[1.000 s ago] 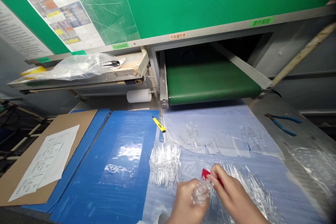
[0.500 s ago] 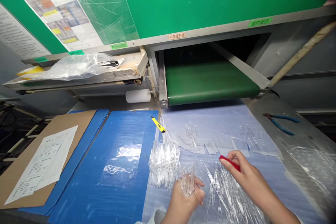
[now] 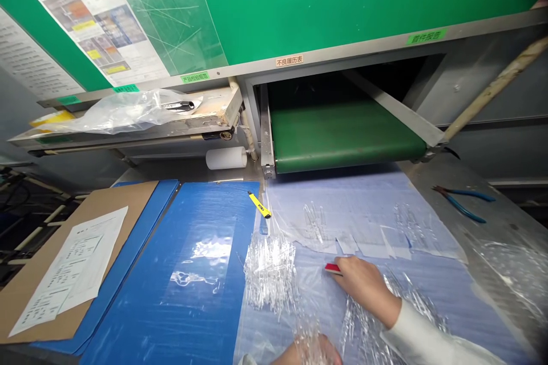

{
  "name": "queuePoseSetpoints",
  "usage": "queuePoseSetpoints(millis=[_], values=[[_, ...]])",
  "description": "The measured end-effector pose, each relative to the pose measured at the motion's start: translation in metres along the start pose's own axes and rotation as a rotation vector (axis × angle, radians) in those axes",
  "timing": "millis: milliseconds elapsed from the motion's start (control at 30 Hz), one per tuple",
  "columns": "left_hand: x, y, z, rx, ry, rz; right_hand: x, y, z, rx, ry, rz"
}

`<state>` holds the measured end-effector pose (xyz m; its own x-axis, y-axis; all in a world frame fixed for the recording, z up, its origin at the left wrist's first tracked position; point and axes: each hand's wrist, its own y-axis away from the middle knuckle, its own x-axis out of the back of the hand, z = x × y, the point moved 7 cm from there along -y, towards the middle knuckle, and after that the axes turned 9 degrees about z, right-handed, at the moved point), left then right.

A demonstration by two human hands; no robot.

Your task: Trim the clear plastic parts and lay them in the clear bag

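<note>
My right hand rests low on the plastic sheet, fingers closed around a small red tool whose tip pokes out to the left. My left hand is mostly cut off by the bottom edge and is closed on a bunch of clear plastic parts. A stacked pile of clear parts lies just left of the right hand. More loose clear parts spread under and right of my right wrist.
A green conveyor belt ends above the sheet. A yellow utility knife lies near the blue board. Blue-handled pliers sit at the right. Cardboard with a paper form lies left. A white roll and a plastic bag sit behind.
My right hand moved left and down toward the stacked pile with the red tool. My left hand dropped toward the bottom edge, still holding clear parts.
</note>
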<state>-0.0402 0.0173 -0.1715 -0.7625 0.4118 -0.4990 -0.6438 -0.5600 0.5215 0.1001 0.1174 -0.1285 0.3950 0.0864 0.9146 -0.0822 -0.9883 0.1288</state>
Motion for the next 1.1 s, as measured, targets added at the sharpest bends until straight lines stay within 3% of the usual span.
queuePoseSetpoints(millis=[167,300,400,467,533,700,767,967,1100], values=[[0.004,0.001,0.014,0.02,0.197,0.116,0.034,0.01,0.01,-0.044,-0.251,-0.024],[-0.007,-0.002,0.045,-0.091,0.221,0.223,0.046,0.036,0.004,-0.256,-0.971,-0.116],[-0.027,-0.004,0.07,-0.2,0.167,0.195,0.041,0.051,-0.005,-0.341,-1.199,-0.1],[-0.039,-0.005,0.078,-0.225,0.142,0.173,0.036,0.055,-0.01,-0.332,-1.165,-0.077],[-0.041,-0.004,0.08,-0.231,0.09,0.226,0.034,0.056,-0.011,-0.301,-1.07,-0.048],[-0.024,0.002,0.078,-0.207,-0.086,0.469,0.052,0.055,-0.007,-0.198,-0.835,0.142],[-0.02,0.005,0.079,-0.183,-0.163,0.53,0.058,0.056,-0.012,-0.118,-0.719,0.16],[-0.022,0.01,0.088,-0.263,-0.31,0.555,0.059,0.058,-0.025,0.1,-0.472,0.19],[-0.023,0.015,0.092,-0.351,-0.334,0.54,0.055,0.056,-0.014,0.074,-0.381,0.245]])
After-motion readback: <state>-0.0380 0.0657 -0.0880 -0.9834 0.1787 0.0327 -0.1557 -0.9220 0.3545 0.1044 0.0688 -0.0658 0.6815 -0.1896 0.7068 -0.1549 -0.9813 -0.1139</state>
